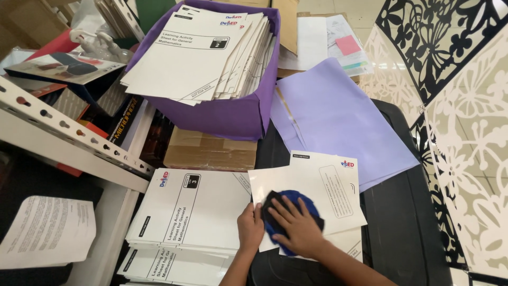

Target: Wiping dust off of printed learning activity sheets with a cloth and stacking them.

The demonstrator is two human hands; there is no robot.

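My right hand [299,225] lies flat, fingers spread, pressing a dark blue cloth [290,218] onto a white booklet [317,185] that rests on the black bench [402,212]. My left hand [250,226] is beside it, fingers curled at the cloth's left edge and on the booklet's near corner; I cannot tell whether it pinches the cloth or only steadies the paper.

Just left sits a stack of white activity booklets [193,209], and behind, a purple box [233,114] filled with more of them stands on a cardboard carton [209,151]. A lilac sheet [344,119] lies under the booklet's far edge.

As I judge it, the booklet looks glossy and loose, so a hard push with the cloth could slide it over the lilac sheet or crease a corner. The left hand's hold seems light; if it lifts, the cover may buckle under the cloth. The neighbouring stack is close enough for an elbow to nudge it.
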